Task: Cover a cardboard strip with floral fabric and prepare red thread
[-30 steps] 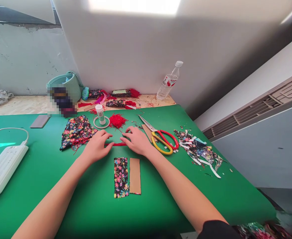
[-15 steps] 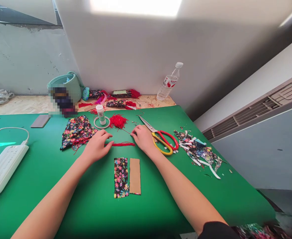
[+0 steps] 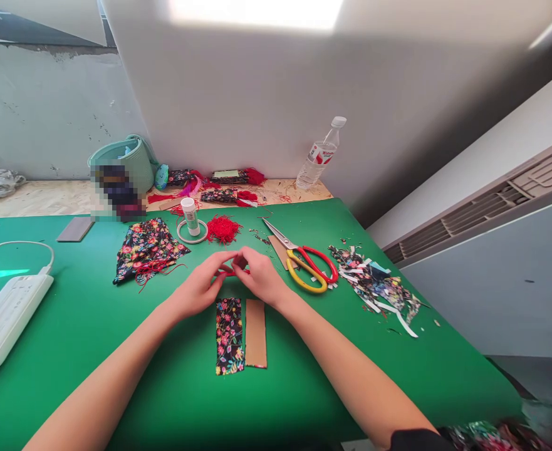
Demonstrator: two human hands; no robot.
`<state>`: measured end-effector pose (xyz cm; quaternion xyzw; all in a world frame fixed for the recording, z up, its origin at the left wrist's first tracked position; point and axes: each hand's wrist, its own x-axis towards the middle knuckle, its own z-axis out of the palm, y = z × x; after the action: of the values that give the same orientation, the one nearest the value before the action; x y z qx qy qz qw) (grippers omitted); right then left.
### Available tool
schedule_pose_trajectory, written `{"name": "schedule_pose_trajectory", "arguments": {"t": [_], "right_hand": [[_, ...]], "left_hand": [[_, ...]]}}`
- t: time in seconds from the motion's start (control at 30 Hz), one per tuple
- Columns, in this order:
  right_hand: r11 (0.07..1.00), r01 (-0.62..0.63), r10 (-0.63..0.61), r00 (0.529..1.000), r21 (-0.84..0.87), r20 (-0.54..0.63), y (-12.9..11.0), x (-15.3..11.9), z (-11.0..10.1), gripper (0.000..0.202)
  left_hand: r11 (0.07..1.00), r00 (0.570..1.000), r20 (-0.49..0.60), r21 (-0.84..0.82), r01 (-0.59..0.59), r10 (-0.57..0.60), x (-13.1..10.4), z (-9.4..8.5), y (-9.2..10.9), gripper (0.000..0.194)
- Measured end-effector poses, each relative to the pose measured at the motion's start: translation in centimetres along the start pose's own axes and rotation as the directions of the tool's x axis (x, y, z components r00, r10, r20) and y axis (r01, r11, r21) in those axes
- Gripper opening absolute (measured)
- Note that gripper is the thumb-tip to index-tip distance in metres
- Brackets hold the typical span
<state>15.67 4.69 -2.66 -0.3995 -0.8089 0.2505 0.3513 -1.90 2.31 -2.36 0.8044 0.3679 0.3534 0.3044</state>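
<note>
My left hand (image 3: 202, 283) and my right hand (image 3: 260, 273) meet at the fingertips over the green table. Between them shows a small bundle of red thread (image 3: 229, 272), mostly covered by the fingers. Both hands are closed on it. Just below lie two rectangles side by side: a floral fabric piece (image 3: 229, 338) and a brown cardboard piece (image 3: 255, 332). Beyond the hands is a heap of red thread cuttings (image 3: 223, 229). Scissors with one red and one yellow handle (image 3: 306, 257) rest right of my right hand, partly on another bit of cardboard.
Left of the hands lie folded floral fabric (image 3: 148, 247) and loose red thread. A glue stick (image 3: 190, 217) stands inside a ring (image 3: 201, 238). Fabric scraps (image 3: 374, 282) cover the right side. A water bottle (image 3: 321, 155), teal basket (image 3: 139, 166) and power strip (image 3: 17, 319) stand around.
My left hand has moved right and my right hand slightly left, so they now meet. The red strands that lay stretched between them are now gathered in the fingers.
</note>
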Motion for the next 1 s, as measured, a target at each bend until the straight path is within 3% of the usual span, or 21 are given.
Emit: {"name": "schedule_pose_trajectory", "arguments": {"t": [0.2, 0.43, 0.57, 0.67, 0.83, 1.0], "right_hand": [[0.984, 0.001, 0.005, 1.000, 0.177, -0.031, -0.7, -0.2, -0.4, 0.009], [0.980, 0.030, -0.022, 0.999, 0.196, -0.041, -1.3, -0.3, -1.1, 0.006], [0.981, 0.026, -0.008, 0.995, 0.190, -0.097, -1.0, -0.2, -1.8, 0.006], [0.983, -0.005, 0.030, 0.991, 0.182, -0.133, -0.8, -0.1, -2.2, 0.006], [0.983, -0.020, 0.049, 0.986, 0.181, -0.157, -0.3, 0.0, -2.7, 0.005], [0.981, -0.111, 0.126, 0.988, 0.157, -0.093, 0.6, 0.1, -3.4, 0.006]], "left_hand": [[0.999, 0.999, -0.007, 0.027, 0.042, -0.042, -0.2, 0.0, -0.9, 0.043], [0.944, 0.995, -0.098, 0.329, 0.025, 0.008, -0.3, -0.5, -1.5, 0.032], [0.880, 0.982, -0.179, 0.473, 0.041, 0.051, -0.4, -1.5, -2.2, 0.026], [0.829, 0.981, -0.179, 0.558, 0.038, 0.075, -0.5, -2.3, -2.7, 0.024], [0.792, 0.980, -0.187, 0.608, 0.057, 0.074, -0.5, -3.5, -3.0, 0.021], [0.792, 0.989, -0.150, 0.604, 0.085, 0.008, -0.5, -4.4, -2.5, 0.015]]}}
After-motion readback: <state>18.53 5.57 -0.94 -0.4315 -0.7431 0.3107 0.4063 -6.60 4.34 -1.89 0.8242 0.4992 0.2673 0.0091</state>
